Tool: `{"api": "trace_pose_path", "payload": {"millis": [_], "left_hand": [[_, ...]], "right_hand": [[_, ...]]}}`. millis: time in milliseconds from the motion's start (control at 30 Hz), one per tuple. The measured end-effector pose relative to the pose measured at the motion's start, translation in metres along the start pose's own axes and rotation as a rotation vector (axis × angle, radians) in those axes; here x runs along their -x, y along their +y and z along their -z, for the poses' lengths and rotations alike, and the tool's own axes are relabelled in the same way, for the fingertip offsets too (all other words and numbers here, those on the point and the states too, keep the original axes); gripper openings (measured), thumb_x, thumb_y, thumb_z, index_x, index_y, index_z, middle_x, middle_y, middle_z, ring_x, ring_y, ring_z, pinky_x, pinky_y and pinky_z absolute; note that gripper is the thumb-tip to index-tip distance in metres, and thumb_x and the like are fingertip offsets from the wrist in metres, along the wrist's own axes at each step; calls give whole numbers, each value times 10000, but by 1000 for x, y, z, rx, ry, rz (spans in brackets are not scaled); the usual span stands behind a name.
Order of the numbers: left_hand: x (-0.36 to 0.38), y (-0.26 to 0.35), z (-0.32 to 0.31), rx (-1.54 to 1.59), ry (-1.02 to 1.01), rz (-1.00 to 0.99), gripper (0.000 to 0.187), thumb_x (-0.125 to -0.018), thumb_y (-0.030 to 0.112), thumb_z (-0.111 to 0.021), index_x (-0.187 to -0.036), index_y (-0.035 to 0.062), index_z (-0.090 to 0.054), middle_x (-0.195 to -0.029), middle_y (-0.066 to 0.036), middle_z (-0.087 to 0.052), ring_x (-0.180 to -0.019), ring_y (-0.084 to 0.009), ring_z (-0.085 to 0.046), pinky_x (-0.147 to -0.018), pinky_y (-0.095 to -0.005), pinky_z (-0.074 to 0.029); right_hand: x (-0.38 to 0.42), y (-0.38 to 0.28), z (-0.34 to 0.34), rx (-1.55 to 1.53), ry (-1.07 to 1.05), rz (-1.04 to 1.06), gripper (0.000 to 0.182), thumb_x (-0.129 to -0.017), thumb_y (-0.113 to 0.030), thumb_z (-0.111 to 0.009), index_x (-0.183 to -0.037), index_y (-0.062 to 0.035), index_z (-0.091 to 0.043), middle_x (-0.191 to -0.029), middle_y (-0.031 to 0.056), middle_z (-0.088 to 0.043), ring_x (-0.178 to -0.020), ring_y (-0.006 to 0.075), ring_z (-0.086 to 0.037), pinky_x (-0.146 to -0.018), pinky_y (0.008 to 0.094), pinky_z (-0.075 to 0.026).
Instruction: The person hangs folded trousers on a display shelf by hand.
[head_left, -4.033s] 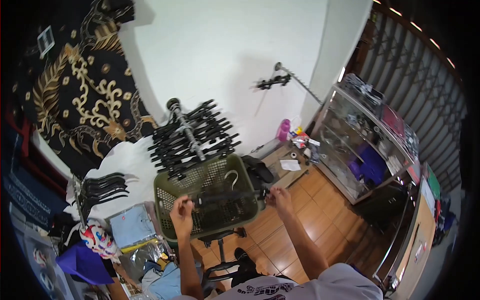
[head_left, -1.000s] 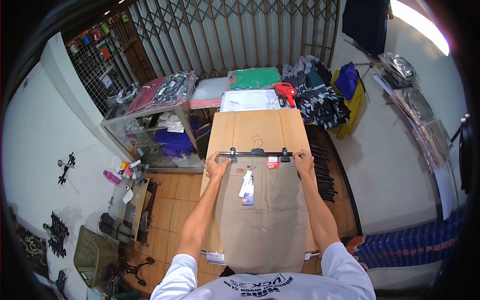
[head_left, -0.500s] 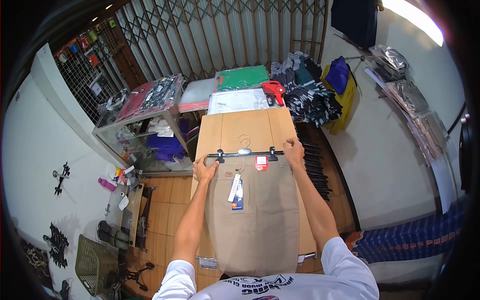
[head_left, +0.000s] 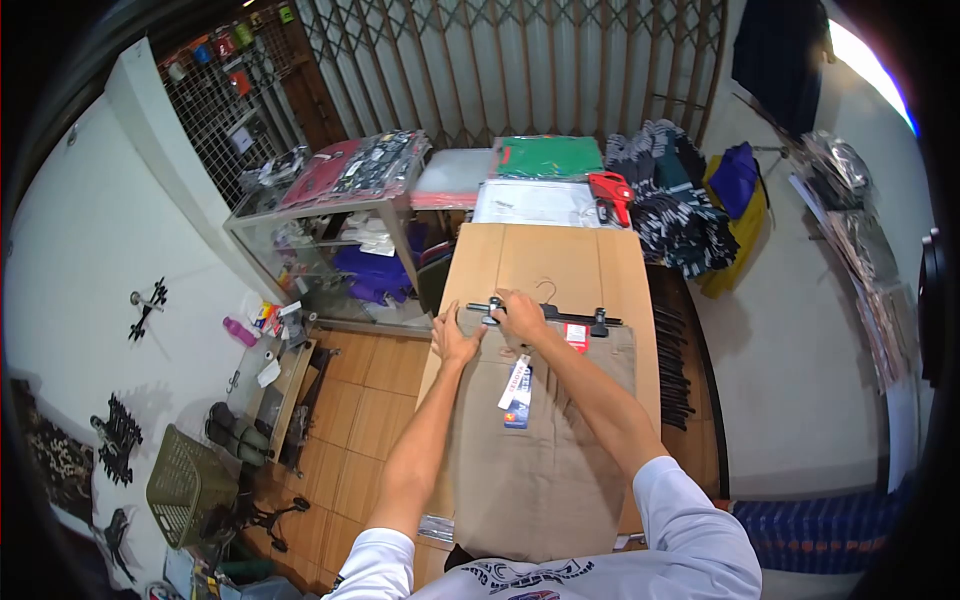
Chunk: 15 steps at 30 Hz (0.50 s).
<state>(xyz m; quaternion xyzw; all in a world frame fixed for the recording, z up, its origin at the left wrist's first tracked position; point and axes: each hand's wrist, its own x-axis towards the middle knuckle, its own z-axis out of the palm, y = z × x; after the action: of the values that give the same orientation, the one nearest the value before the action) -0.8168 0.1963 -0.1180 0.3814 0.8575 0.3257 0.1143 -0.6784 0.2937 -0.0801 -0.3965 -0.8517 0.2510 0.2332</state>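
Khaki trousers lie flat along the table, waistband toward the far end. Across the waistband runs a black clip hanger with a metal hook. My right hand reaches over to the hanger's left clip and is closed on it, partly covering it. Beside it, my left hand holds the waistband's left corner, thumb close to that clip. The hanger's right clip sits on the waistband with no hand at it. A red-and-white label and white and blue hang tags lie on the trousers.
Beyond the wooden table are a red tag gun, a green packaged garment and a glass display case. Black hangers line the table's right side. A green basket stands at left.
My right hand has moved left from the hanger's right end to its left clip. My left hand stays at the left corner. The head view has shifted, moving the scene rightward.
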Motion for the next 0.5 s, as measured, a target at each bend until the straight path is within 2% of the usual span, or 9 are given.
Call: {"api": "trace_pose_path", "payload": {"millis": [167, 233, 267, 333, 367, 433, 467, 500], "left_hand": [[-10, -7, -7, -10, -25, 75, 971, -656, 426, -874, -1465, 214, -381, -1420, -117, -447, -1318, -332, -408, -1043, -541, -336], [-10, -2, -1, 25, -59, 81, 851, -652, 422, -878, -1372, 181, -492, -1366, -119, -522, -1310, -332, -429, -1031, -529, -344], [-9, 0, 2, 27, -58, 83, 851, -652, 422, -878, -1372, 181, -492, -1366, -119, -522, -1310, -332, -429, -1031, -529, -344], [-7, 9, 15, 55, -135, 91, 698, -663, 429, -868, -1234, 136, -593, -1224, -111, -630, -1246, -334, -504, -1006, -530, -351], [-7, 12, 17, 58, -130, 93, 698, -663, 429, -868, -1234, 136, -593, -1224, -111, -630, -1246, -334, -504, -1006, -530, -351], [-10, 10, 14, 108, -82, 88, 544, -709, 400, -844, -1117, 94, -655, -1043, -110, -703, -1073, -314, -622, -937, -484, -419], [-12, 7, 12, 109, -79, 90, 544, -709, 400, -844, -1117, 94, -655, -1043, -110, -703, -1073, -314, -622, -937, -484, -419], [-17, -2, 4, 224, -75, 38, 506, -735, 381, -825, -1116, 90, -660, -993, -108, -713, -1001, -301, -647, -896, -451, -449]], "right_hand": [[-16, 13, -18, 21, -30, 28, 407, -811, -213, -744, -1168, -58, -623, -1024, 227, -670, -994, 399, -635, -852, 479, -504], [-24, 19, -20, -52, -87, 12, 424, -794, -213, -754, -1149, -39, -599, -1046, 226, -662, -1007, 408, -630, -865, 476, -506], [-27, 22, -20, -51, -89, 14, 424, -794, -213, -754, -1149, -39, -599, -1046, 226, -662, -1007, 408, -630, -865, 476, -506], [-34, 27, -19, -165, -137, 25, 431, -800, -182, -740, -1165, -33, -567, -1026, 236, -671, -995, 414, -639, -858, 464, -511], [-37, 29, -20, -163, -139, 30, 431, -800, -182, -740, -1165, -33, -567, -1026, 236, -671, -995, 414, -639, -858, 464, -511], [-40, 30, -23, -246, -109, -42, 337, -844, -195, -688, -1127, -25, -621, -1007, 246, -684, -975, 421, -648, -849, 454, -513], [-43, 31, -24, -246, -111, -39, 337, -844, -195, -688, -1127, -25, -621, -1007, 246, -684, -975, 421, -648, -849, 454, -513], [-47, 32, -25, -267, -87, -69, 292, -862, -215, -664, -1082, -23, -657, -998, 244, -689, -966, 416, -654, -849, 450, -513]]}}
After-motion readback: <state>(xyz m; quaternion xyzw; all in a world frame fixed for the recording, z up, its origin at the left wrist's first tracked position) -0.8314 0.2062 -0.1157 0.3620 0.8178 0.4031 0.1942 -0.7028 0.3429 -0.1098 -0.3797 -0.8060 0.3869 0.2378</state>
